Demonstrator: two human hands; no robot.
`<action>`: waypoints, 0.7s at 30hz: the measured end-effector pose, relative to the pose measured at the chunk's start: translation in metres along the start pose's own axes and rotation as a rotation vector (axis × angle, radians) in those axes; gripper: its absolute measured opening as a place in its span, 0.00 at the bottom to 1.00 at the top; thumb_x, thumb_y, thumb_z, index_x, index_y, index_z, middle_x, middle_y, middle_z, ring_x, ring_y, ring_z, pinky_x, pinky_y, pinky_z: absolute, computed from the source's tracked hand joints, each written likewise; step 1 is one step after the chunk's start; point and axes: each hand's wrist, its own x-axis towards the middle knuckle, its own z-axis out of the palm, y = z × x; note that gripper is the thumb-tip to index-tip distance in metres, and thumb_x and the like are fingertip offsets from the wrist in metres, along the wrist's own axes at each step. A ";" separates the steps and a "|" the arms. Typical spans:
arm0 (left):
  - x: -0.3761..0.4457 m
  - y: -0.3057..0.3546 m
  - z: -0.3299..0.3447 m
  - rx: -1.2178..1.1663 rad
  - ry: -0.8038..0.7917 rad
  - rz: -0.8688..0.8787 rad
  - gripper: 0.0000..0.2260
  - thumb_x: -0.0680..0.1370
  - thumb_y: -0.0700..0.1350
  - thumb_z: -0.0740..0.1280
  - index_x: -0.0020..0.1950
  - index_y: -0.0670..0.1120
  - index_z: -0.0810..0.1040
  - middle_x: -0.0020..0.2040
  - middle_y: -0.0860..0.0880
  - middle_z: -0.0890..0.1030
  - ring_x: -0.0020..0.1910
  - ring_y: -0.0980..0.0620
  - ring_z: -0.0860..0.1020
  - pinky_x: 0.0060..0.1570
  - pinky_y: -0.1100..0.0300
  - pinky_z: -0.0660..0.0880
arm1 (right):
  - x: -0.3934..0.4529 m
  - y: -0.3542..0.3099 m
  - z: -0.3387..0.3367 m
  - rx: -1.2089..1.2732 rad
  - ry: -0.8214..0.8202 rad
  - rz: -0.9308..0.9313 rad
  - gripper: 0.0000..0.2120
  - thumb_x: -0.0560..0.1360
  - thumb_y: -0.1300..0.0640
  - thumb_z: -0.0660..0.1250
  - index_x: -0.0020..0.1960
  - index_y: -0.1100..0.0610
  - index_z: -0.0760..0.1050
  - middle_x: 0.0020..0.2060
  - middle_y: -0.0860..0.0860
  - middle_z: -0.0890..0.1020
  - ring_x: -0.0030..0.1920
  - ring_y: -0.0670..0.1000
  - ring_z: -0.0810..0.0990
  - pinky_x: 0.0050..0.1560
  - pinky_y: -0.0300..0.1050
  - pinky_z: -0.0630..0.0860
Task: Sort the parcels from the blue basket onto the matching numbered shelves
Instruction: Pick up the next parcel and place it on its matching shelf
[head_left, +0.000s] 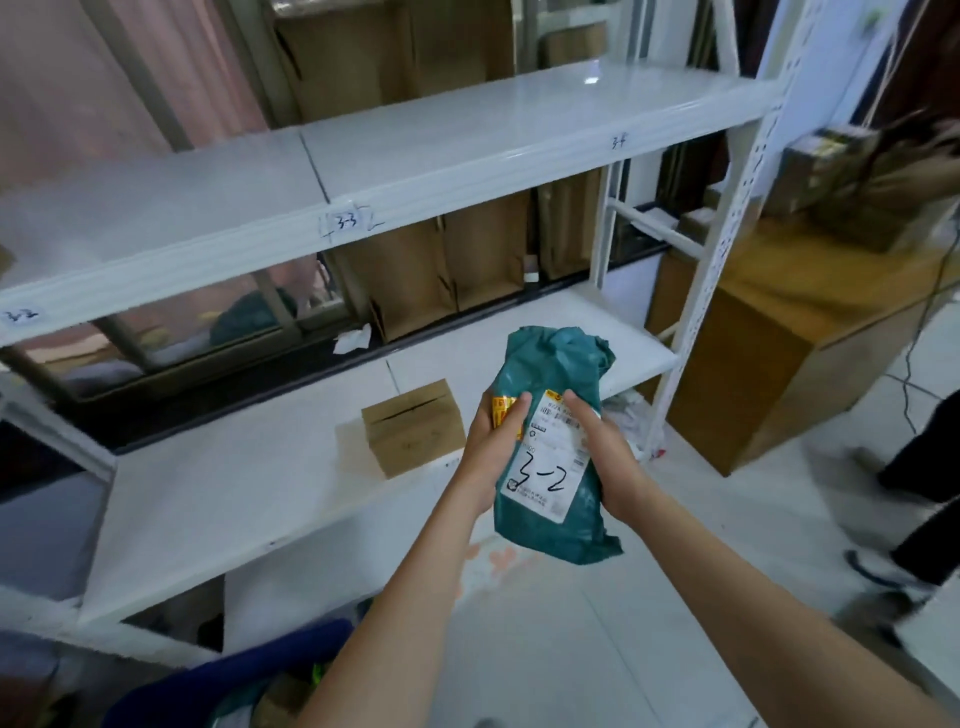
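I hold a teal plastic mailer parcel (558, 374) in both hands in front of the white shelving. Its white label has "3-2" written by hand. My left hand (491, 447) grips its left edge with the thumb over the label's corner. My right hand (608, 457) grips the right edge, thumb on the label. The upper shelf (467, 135) carries handwritten tags: "3-2" (21, 315) at far left, "3-3" (347, 223) in the middle, "3-4" (618, 141) to the right. The blue basket (218, 680) sits at the bottom left with several parcels inside.
A small cardboard box (413, 426) stands on the lower shelf (234, 483). Flattened cartons lean behind the rack. A large brown box stack (779, 364) is to the right. Another person's legs and shoes (904, 519) are at the right edge.
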 end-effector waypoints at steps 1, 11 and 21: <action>0.010 0.006 0.013 0.004 -0.015 0.010 0.15 0.78 0.60 0.69 0.64 0.61 0.74 0.55 0.55 0.84 0.51 0.53 0.84 0.52 0.50 0.82 | 0.007 -0.011 -0.009 0.011 0.011 -0.012 0.25 0.74 0.39 0.71 0.65 0.52 0.76 0.53 0.55 0.86 0.52 0.59 0.86 0.58 0.57 0.80; 0.137 0.053 0.114 -0.002 -0.141 0.113 0.17 0.79 0.57 0.68 0.66 0.60 0.73 0.57 0.54 0.84 0.52 0.53 0.84 0.50 0.53 0.82 | 0.103 -0.113 -0.079 0.010 0.087 -0.121 0.24 0.76 0.42 0.69 0.66 0.54 0.75 0.52 0.56 0.86 0.51 0.59 0.86 0.53 0.52 0.82; 0.246 0.137 0.175 0.042 -0.205 0.272 0.21 0.78 0.58 0.69 0.69 0.63 0.69 0.57 0.60 0.81 0.50 0.64 0.82 0.46 0.64 0.80 | 0.186 -0.225 -0.104 -0.017 0.104 -0.256 0.23 0.77 0.43 0.67 0.65 0.56 0.74 0.54 0.59 0.85 0.53 0.62 0.85 0.60 0.59 0.79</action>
